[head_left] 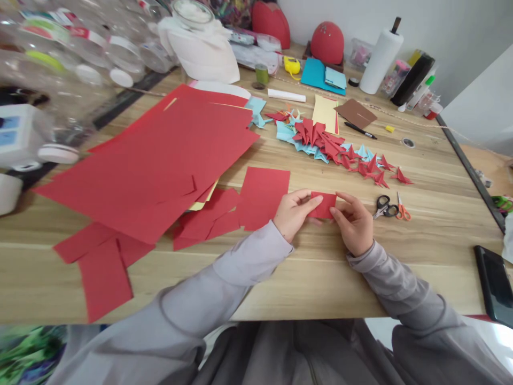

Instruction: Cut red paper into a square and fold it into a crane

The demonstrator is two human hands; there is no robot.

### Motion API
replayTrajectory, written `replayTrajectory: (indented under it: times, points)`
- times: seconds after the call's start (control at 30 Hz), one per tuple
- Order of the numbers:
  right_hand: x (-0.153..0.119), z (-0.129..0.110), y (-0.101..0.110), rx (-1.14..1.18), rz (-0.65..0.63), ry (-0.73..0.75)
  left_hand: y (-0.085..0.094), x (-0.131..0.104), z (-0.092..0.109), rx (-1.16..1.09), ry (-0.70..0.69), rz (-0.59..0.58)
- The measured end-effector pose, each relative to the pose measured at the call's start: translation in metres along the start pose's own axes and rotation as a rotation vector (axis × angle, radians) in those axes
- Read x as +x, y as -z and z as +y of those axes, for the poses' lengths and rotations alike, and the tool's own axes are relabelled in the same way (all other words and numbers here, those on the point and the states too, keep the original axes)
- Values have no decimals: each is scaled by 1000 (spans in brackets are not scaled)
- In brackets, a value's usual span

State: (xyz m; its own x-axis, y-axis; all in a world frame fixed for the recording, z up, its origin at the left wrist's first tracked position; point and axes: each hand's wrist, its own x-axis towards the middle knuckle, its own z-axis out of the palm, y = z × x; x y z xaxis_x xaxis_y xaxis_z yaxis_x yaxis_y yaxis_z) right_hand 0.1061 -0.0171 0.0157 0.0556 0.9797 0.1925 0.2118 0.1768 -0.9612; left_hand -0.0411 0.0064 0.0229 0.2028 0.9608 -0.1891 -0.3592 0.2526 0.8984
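Observation:
A small folded piece of red paper is held up between my two hands, above the wooden table. My left hand pinches its left side, thumb lying across the front. At the right edge, my right hand grips it between thumb and fingers. Just left of my left hand lies a flat red sheet. Beyond my hands stretches a row of folded red paper figures, with light-blue ones among them. Black-handled scissors and small orange-handled scissors rest to the right of my right hand.
Large red sheets are stacked at the left, with smaller red pieces around them. Plastic bottles crowd the far left. A black phone sits at the right edge. A pen and brown paper lie farther back.

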Motion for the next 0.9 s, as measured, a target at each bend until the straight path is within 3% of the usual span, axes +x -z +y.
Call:
replayTrajectory:
  times: [0.13,0.7,0.8,0.9]
  points:
    - [-1,2,1,-45,16,45,-1,-2,1,8,21,-94]
    - [-1,10,3,-222,24,201,1,2,0,90,-20,-85]
    - [-2,8,3,-202,32,247,2,2,0,106,-20,-95]
    - [0,7,1,-106,56,200,2,2,0,145,-44,-109]
